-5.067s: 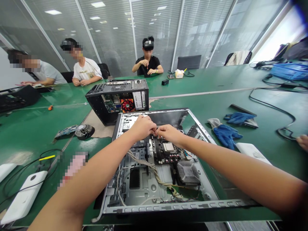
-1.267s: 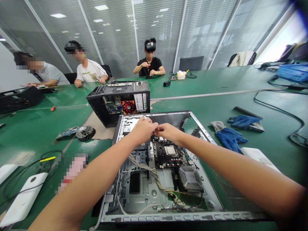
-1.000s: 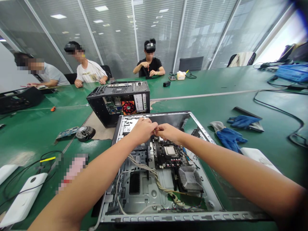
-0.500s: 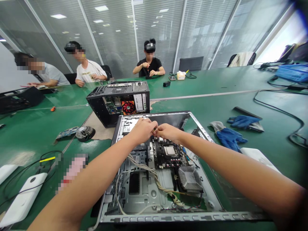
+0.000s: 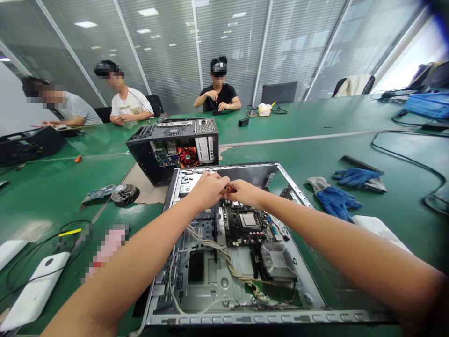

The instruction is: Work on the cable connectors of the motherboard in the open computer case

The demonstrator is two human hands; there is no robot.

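Observation:
An open grey computer case [image 5: 224,276] lies flat on the green table in front of me. Inside it sit a motherboard [image 5: 247,222] with a bare CPU socket, a finned heatsink [image 5: 277,261] and a bundle of pale cables [image 5: 224,255]. My left hand [image 5: 206,189] and my right hand [image 5: 243,192] meet fingertip to fingertip over the far end of the motherboard. Both are closed in a pinch on something small that I cannot make out.
A second black case [image 5: 173,147] stands open behind mine. A loose circuit board [image 5: 96,193] and a round fan [image 5: 124,193] lie at left, blue gloves [image 5: 336,199] at right, white devices [image 5: 35,290] and cables near left. Three people sit across the table.
Over five seconds my view has shifted slightly downward and both hands stay pinched together at the same spot; only small finger movements show.

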